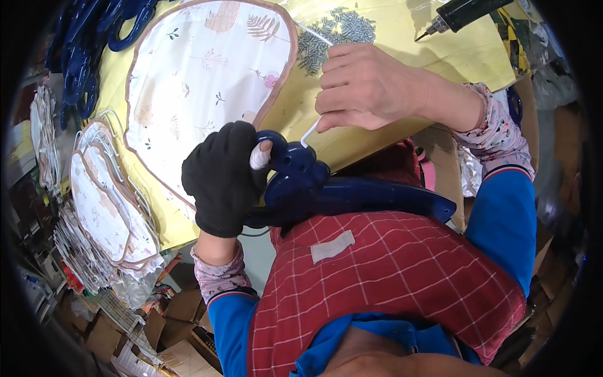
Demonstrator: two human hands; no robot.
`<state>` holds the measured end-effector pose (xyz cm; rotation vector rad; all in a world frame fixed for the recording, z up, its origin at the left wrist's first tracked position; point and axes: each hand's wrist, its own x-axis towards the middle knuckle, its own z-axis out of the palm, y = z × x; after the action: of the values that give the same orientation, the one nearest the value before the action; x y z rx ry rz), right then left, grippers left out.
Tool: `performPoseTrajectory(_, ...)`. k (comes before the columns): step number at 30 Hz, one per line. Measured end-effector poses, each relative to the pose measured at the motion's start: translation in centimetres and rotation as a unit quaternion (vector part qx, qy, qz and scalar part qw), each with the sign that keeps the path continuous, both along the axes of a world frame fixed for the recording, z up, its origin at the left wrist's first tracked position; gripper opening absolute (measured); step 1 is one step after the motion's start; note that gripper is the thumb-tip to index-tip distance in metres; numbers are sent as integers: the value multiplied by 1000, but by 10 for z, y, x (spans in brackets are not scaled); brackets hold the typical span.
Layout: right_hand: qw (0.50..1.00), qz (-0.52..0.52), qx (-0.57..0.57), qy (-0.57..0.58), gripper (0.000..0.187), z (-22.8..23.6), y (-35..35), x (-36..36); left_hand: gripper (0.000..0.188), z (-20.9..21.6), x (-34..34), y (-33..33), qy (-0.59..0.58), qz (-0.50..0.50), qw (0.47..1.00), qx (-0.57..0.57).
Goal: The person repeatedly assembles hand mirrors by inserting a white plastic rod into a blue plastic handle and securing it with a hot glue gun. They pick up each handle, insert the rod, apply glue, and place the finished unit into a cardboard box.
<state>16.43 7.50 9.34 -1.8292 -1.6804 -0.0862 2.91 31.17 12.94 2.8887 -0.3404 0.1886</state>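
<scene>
My left hand (226, 176), in a black glove with a pale wrap on the thumb, is closed round a dark blue plastic part (294, 164) with rounded lobes and small holes. A longer curved blue piece (383, 196) runs from it to the right, across my lap. My bare right hand (367, 87) is closed on a white rod (312, 129), whose lower end meets the blue part. Its other end reaches up to the edge of a large fabric panel (195, 81), white with leaf prints and a brown border. Whether the rod's tip sits inside a hole I cannot tell.
On the yellow table (465, 60) lies a pile of small metal screws (342, 34), with a power screwdriver (461, 16) at the far right. More blue plastic parts (78, 63) are heaped at the far left. Several similar panels (103, 195) stack at the left edge.
</scene>
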Motion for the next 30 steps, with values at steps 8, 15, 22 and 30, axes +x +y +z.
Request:
performPoseTrajectory(8,996,-54,5,-66,30,-9,4,-24,45,-6,1,-5,3,16,1000,-24)
performPoseTrajectory(15,976,-192,66,-78,30,-33,16,-63,35,-25,13,-4,59,35,998,15)
performPoseTrajectory(22,945,-302,39,-122,11,-42,-34,54,20,-38,104,-18,-22,-35,996,74)
performPoseTrajectory(30,924,-366,-108,-28,12,-57,-51,99,18,-66,210,-67,-60,-162,982,-75)
